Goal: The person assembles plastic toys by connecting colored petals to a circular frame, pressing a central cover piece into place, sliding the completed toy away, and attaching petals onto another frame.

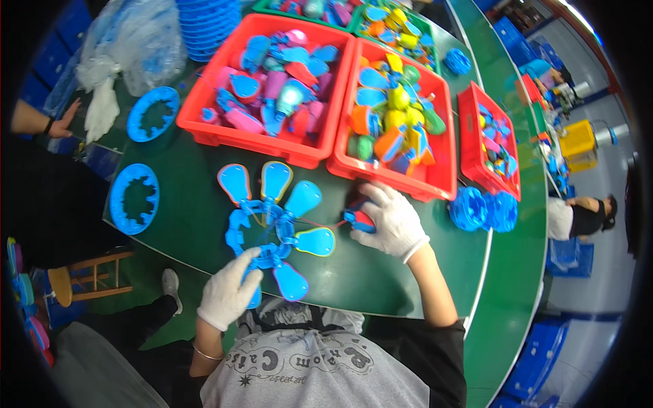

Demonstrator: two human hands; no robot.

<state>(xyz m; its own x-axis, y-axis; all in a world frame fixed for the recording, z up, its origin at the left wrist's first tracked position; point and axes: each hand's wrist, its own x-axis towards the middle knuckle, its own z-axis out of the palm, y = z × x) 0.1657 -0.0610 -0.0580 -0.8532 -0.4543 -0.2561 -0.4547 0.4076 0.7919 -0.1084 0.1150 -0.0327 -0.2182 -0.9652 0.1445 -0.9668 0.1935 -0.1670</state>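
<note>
A blue toothed plastic ring (235, 234) lies on the green table in front of me. Several blue paddle-shaped petals with coloured rims fan out from it, such as the yellow-rimmed petal (316, 241). My left hand (230, 289), in a white glove, is closed on the ring's lower edge, partly covering the lowest petal. To the right of the ring, my gloved right hand (391, 221) is closed on a red and blue plastic piece (360, 219), partly hidden by the fingers. A thin reddish wire runs from this piece toward the ring.
Red crates of coloured parts (316, 160) (435, 187) stand just beyond my hands, with a smaller red crate (510, 187) at right. Loose blue rings (115, 197) lie at left, and blue round pieces (469, 209) at right. Another person's hand (62, 122) is at far left.
</note>
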